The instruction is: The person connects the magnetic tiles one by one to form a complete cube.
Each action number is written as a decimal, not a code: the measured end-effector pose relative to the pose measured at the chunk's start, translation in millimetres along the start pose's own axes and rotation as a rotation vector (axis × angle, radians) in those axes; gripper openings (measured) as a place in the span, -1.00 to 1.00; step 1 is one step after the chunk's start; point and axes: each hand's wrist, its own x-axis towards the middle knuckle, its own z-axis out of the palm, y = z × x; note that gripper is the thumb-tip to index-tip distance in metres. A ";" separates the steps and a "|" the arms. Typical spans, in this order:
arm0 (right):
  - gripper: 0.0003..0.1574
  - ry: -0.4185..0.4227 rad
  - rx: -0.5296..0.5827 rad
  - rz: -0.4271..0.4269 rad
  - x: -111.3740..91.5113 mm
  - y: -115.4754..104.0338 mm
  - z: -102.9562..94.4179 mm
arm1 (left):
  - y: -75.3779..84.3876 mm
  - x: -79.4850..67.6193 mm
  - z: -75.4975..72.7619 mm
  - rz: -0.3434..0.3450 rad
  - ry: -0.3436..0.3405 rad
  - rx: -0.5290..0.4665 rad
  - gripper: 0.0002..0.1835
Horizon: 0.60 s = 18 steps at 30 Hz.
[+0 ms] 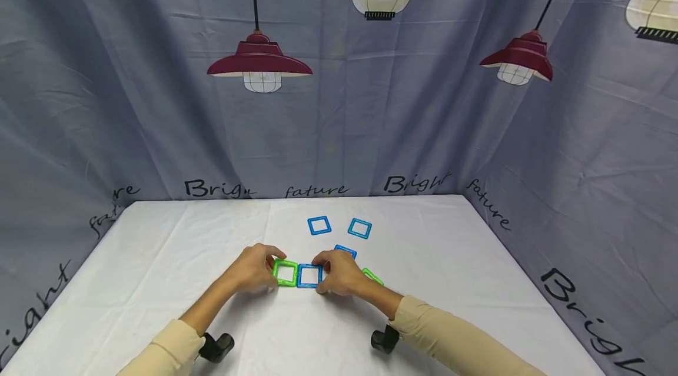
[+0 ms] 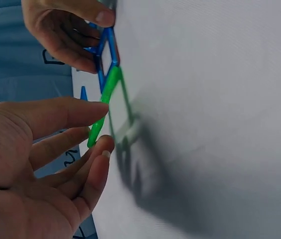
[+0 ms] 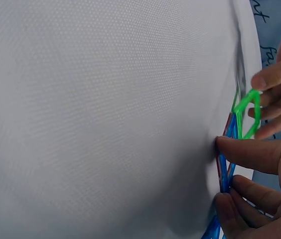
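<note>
In the head view, a green square tile frame (image 1: 286, 285) and a blue square tile frame (image 1: 309, 286) meet edge to edge above the white table. My left hand (image 1: 254, 269) holds the green one by its outer side between thumb and fingers. On the other side, the right hand (image 1: 341, 273) grips the blue frame between thumb and fingers. The left wrist view shows the green frame (image 2: 111, 84) tilted, its shadow on the cloth below. Beside my right thumb in the right wrist view, the blue frame (image 3: 224, 172) appears nearly edge-on.
Farther back lie two blue square frames, one on the left (image 1: 320, 233) and one on the right (image 1: 360, 236). Another blue frame (image 1: 346, 248) and a green piece (image 1: 372, 276) are partly hidden behind my right hand. Grey curtains (image 1: 328, 140) surround the white table (image 1: 424, 229).
</note>
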 end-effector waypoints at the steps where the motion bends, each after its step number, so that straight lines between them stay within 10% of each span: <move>1: -0.38 0.000 0.001 -0.002 -0.1 0.5 -0.4 | 0.7 1.0 -0.8 0.007 -0.001 -0.008 -0.40; 18: -0.37 -0.015 -0.007 -0.019 -1.5 2.5 -1.6 | 13.0 1.3 -13.2 0.008 -0.051 -0.214 -0.42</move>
